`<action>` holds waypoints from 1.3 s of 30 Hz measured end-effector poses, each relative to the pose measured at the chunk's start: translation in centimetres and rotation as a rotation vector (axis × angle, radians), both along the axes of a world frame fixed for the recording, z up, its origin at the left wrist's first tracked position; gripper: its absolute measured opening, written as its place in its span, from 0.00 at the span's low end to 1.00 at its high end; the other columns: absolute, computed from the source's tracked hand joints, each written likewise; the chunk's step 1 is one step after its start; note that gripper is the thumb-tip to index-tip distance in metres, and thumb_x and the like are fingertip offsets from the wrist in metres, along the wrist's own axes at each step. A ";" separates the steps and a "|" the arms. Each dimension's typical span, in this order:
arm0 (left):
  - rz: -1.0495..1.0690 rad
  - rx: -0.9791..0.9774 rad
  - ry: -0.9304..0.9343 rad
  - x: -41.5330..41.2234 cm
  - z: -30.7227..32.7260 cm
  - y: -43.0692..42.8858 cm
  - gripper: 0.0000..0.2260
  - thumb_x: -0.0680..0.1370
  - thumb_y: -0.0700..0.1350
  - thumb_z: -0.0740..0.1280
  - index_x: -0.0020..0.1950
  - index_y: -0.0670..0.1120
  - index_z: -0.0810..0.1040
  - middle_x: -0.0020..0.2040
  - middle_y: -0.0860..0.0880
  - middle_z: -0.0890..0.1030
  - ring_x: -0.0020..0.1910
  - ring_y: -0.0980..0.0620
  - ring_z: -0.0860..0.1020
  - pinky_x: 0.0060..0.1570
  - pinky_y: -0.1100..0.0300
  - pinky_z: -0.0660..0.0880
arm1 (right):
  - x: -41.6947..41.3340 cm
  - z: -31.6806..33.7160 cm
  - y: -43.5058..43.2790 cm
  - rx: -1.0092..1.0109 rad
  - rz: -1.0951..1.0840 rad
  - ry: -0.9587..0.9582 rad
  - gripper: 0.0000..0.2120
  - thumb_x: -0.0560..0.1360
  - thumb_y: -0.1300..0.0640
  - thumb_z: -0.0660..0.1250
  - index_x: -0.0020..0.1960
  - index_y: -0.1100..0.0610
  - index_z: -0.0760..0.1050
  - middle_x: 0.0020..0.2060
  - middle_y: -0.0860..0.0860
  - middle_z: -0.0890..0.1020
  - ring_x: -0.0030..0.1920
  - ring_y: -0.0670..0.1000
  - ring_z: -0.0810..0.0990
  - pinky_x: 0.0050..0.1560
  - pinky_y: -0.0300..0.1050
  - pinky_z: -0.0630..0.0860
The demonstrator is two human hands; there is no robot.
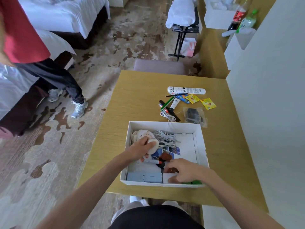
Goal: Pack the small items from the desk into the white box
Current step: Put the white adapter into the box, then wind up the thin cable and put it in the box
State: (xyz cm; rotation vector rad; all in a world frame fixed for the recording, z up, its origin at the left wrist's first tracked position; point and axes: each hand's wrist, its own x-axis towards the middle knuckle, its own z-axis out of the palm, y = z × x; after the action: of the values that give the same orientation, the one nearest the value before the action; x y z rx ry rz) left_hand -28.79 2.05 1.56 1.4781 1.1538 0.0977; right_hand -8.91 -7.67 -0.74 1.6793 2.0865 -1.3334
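Packing under way on desk [132, 96]; box [200, 142] at near edge, open, within easy reach. Papers [184, 144] flat on box floor, likely as base layer. Remote [186, 90], bag [194, 115], sachets [208, 103], pens [166, 104] still loose past box's far wall. Cable [165, 138] trails over far wall, half in. Left hand [142, 150] curled round pale pads [152, 144], far-left corner. Right hand [183, 171] fingers bent down at near-right corner; what it pinches, cannot tell.

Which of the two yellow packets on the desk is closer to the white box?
The right yellow packet; it lies lower on the desk, nearer the white box, than the left yellow packet.
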 end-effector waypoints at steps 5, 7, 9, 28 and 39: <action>-0.085 0.073 0.069 0.4 -1.2 -0.5 0.12 0.80 0.55 0.59 0.54 0.47 0.70 0.44 0.47 0.76 0.37 0.52 0.77 0.27 0.62 0.72 | 0.4 -0.7 -0.3 -0.014 -0.062 0.039 0.18 0.73 0.48 0.70 0.62 0.47 0.75 0.57 0.45 0.75 0.55 0.46 0.73 0.54 0.40 0.69; -0.125 0.116 0.112 0.8 -1.5 -0.6 0.14 0.79 0.56 0.59 0.54 0.45 0.69 0.44 0.45 0.76 0.37 0.51 0.77 0.27 0.63 0.72 | 0.5 -0.9 -0.3 -0.009 -0.075 0.047 0.18 0.73 0.48 0.70 0.62 0.47 0.75 0.55 0.44 0.75 0.54 0.46 0.74 0.53 0.40 0.69; -0.207 0.165 0.178 1.2 -1.7 -0.6 0.13 0.79 0.57 0.58 0.54 0.48 0.68 0.44 0.45 0.76 0.37 0.51 0.76 0.29 0.62 0.71 | 0.8 -0.9 -0.4 0.009 -0.119 0.064 0.17 0.73 0.47 0.71 0.61 0.46 0.76 0.54 0.44 0.75 0.53 0.47 0.74 0.53 0.40 0.71; -0.350 0.858 0.158 2.7 -2.2 2.5 0.12 0.79 0.49 0.59 0.62 0.50 0.71 0.55 0.50 0.81 0.48 0.48 0.80 0.44 0.53 0.78 | 4.9 2.1 2.1 0.458 -0.594 0.158 0.05 0.78 0.48 0.65 0.53 0.44 0.76 0.51 0.40 0.79 0.51 0.36 0.76 0.46 0.29 0.70; -0.274 0.766 0.081 7.9 1.7 10.6 0.10 0.79 0.44 0.60 0.59 0.48 0.76 0.52 0.48 0.81 0.37 0.47 0.79 0.38 0.49 0.80 | 8.5 5.1 5.9 0.579 -0.977 0.205 0.11 0.78 0.49 0.64 0.57 0.53 0.78 0.53 0.47 0.80 0.52 0.39 0.78 0.50 0.33 0.72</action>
State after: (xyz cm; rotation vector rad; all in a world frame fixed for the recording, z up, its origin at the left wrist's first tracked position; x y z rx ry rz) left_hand -20.87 12.66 3.30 2.3207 1.0076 0.3181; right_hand -0.44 -1.78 4.35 3.2004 1.8903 -1.1293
